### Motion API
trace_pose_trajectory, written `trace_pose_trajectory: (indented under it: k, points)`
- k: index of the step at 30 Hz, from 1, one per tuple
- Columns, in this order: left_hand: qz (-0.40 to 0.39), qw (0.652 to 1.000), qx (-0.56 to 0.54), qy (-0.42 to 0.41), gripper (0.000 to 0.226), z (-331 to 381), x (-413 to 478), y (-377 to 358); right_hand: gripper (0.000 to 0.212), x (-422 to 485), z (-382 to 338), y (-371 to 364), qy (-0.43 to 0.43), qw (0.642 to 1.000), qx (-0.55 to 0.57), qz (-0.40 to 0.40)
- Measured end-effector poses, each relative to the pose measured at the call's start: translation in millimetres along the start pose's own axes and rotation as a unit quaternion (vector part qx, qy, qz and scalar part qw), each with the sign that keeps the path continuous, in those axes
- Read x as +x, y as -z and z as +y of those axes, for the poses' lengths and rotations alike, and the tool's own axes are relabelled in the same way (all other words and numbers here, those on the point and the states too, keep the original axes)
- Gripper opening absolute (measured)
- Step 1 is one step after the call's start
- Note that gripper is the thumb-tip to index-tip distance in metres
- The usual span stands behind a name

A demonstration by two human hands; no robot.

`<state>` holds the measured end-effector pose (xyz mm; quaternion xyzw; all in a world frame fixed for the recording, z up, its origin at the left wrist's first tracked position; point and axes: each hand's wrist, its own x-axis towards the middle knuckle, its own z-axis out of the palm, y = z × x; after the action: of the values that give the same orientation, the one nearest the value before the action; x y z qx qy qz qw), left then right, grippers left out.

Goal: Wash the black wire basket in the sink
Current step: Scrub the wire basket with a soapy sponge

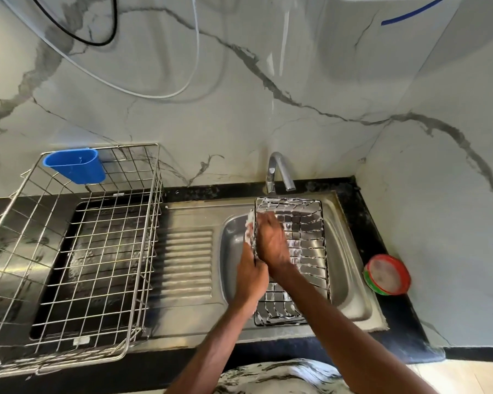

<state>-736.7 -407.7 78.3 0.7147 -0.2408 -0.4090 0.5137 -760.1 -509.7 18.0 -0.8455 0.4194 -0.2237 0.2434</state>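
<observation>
The sink point(350, 280) holds the basket point(305, 240), which lies lengthwise in it under both hands and is coated in suds. A slip could be caused by the soapy wire, so that the basket is dropped against the steel or fingers are caught in the mesh. Its left wall is gripped by the left hand point(251, 271). Just beyond, the right hand point(271, 241) is laid inside, fingers fairly straight, pressed to that wall.

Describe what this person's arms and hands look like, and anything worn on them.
Both forearms are bare, with no sleeves in view. The left hand and right hand are ungloved; I see no rings, watch or bracelet. A black-and-white patterned garment shows at the bottom edge.
</observation>
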Motion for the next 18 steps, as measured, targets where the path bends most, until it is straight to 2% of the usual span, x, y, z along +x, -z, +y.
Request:
trace_pose_trajectory:
  k: [2, 4, 6, 7, 10, 11, 14, 16, 18]
  points:
    - [0.019, 1.0, 0.008, 0.003, 0.071, -1, 0, 2, 0.038, 1, 11, 2, 0.01, 1.0, -0.007, -0.027]
    - [0.037, 0.999, 0.017, -0.009, 0.077, -5, 4, 7, 0.04, 4, 33, 9, 0.003, 0.998, -0.056, -0.003]
    - [0.048, 0.998, 0.039, -0.026, 0.075, -8, 5, 6, 0.044, 8, 51, 15, -0.033, 0.994, -0.101, 0.022]
    - [0.05, 0.997, 0.046, -0.03, 0.072, -8, 5, 4, 0.047, 8, 54, 16, -0.077, 0.992, -0.102, 0.023]
    - [0.039, 0.998, 0.031, -0.024, 0.071, -7, 8, 0, 0.033, -4, 44, 5, -0.119, 0.991, -0.038, 0.051]
    - [0.046, 0.998, 0.025, -0.015, 0.071, -9, 11, -1, 0.032, -9, 36, 4, -0.134, 0.99, 0.018, 0.051]
    - [0.05, 0.998, 0.024, -0.02, 0.086, -15, 18, 2, 0.062, -17, 34, -1, -0.107, 0.993, 0.044, 0.034]
    - [0.034, 0.999, 0.004, -0.001, 0.085, -11, 14, 0, 0.078, -14, 33, 7, -0.123, 0.992, 0.036, -0.009]
    - [0.029, 0.999, -0.02, 0.001, 0.085, -1, 4, -1, 0.076, -11, 39, 9, -0.135, 0.99, -0.007, -0.038]
